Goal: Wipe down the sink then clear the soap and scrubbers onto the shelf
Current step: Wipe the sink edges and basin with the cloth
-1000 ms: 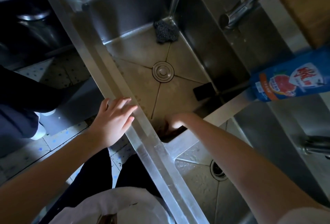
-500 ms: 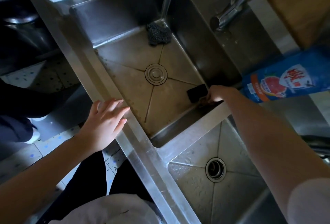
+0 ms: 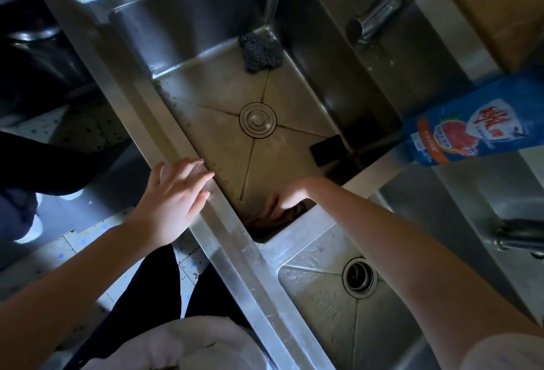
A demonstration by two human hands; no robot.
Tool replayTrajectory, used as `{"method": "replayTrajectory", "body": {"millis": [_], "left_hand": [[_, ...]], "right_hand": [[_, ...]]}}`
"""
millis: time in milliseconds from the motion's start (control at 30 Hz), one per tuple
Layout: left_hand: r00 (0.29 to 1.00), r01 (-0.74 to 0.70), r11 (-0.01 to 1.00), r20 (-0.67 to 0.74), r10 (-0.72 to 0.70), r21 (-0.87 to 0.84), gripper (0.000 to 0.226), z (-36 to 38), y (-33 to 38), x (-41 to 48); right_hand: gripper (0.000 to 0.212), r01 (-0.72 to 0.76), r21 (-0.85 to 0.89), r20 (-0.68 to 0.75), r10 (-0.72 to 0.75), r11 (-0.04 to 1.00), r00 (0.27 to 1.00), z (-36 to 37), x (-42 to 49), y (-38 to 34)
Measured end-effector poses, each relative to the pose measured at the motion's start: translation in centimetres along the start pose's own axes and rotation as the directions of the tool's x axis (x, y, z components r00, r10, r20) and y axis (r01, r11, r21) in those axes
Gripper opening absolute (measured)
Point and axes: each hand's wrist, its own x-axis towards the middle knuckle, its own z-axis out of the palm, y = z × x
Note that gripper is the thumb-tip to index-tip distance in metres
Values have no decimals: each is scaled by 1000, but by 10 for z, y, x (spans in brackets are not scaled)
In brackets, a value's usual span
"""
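**Right hand down in the near corner of the sink**

Your left hand (image 3: pixel 173 193) lies flat on the sink's front rim (image 3: pixel 188 148), fingers spread and extended toward the basin, gripping nothing; the palm sits outside the rim and only the fingertips reach over it.

Just across that rim, your right hand (image 3: pixel 287 197) is lowered into the near corner of the sink (image 3: pixel 212 98), pressed against the floor of the basin where it meets the divider wall. Something dark reddish-brown sits under the fingers there, but the corner is in shadow and you cannot tell what it is, nor how tightly the hand closes on it.

Beyond your right hand, along the right-hand wall of the basin, a flat black scrubber (image 3: pixel 326 148) rests on the floor, apart from the hand. The round drain plug (image 3: pixel 258 120) sits in the middle of the floor, farther out between your two hands. In the far corner, well away from both hands, a dark steel-wool scrubber (image 3: pixel 260 51) lies against the back wall.

Outside the basin, to the right of your right forearm, a blue soap bottle (image 3: pixel 477 128) with a red fruit label lies tilted over the ledge. The faucet (image 3: pixel 382 7) reaches over the far right edge.
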Motion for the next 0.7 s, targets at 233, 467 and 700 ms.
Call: {"method": "replayTrajectory", "body": {"millis": [233,467,700], "left_hand": [[1000,2,1000,-18,-2,13,41,3,-2,0],[1000,15,1000,-21,-15,8,40,5,-4,0],[1000,17,999,-23,-16,41,40,6,-2,5]], "right_hand": [[28,-289,-378,-240,209,879,948,-41,-24,38],[21,-499,-241,-581,288,832,761,-80,-69,95],[25,-365,-323,-379,234,873,895,-60,-43,62]]}}
